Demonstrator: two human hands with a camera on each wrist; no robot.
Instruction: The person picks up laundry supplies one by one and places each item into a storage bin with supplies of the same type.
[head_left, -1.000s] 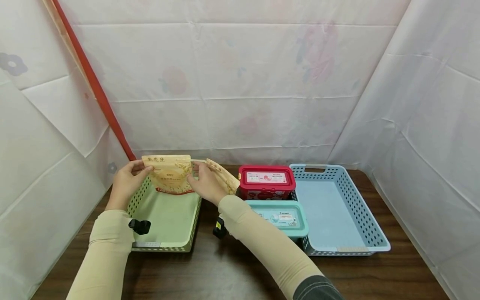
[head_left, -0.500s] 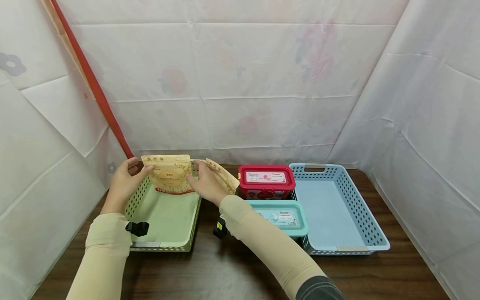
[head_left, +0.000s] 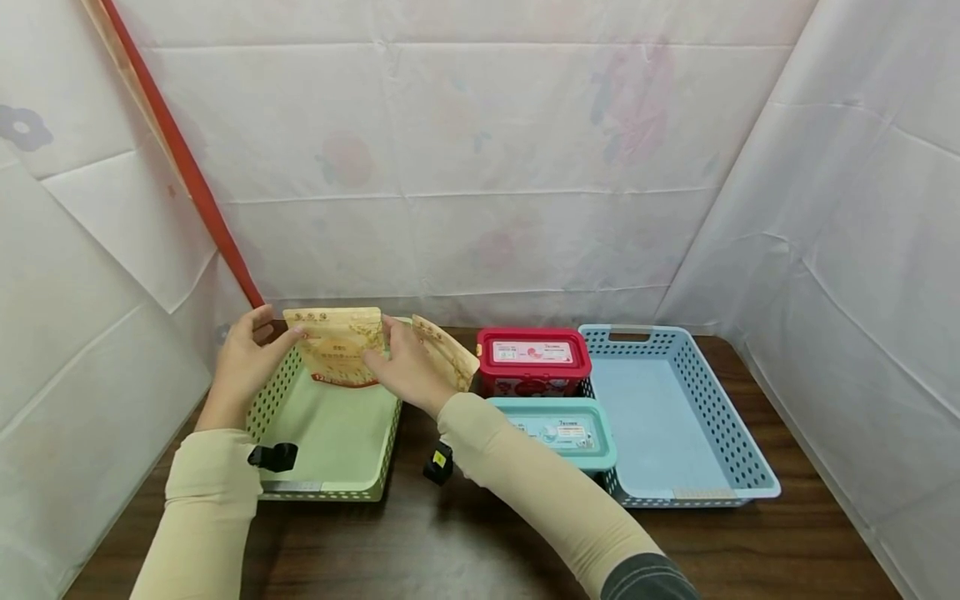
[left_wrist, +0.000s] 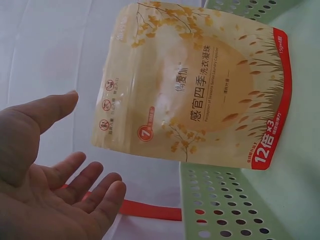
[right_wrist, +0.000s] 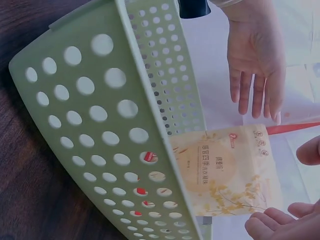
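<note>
A yellow laundry-capsule pouch (head_left: 339, 346) stands upright at the back of the green basket (left_wrist: 235, 200), its red-edged bottom down on the basket floor. My left hand (left_wrist: 60, 175) is beside the pouch's left edge, fingers spread and apart from it. At the opposite edge is my right hand (head_left: 408, 362); its fingertips (right_wrist: 270, 222) lie right at the pouch's side, and the thumb stands away from them. A second yellow pouch (head_left: 448, 354) leans at a tilt just beyond the right hand, partly hidden by it.
Right of the hands stand a red lidded box (head_left: 534, 360) and a teal lidded box (head_left: 566, 433), both beside a light blue basket (head_left: 667, 417). Dark wooden table (head_left: 360, 550) runs along the front. White sheets (head_left: 480, 167) hang around, with a red strip (head_left: 187, 175) at left.
My left hand has let go of the pouch's edge and drawn back a little to the left. The right hand has shifted slightly left; the pouch stays in place.
</note>
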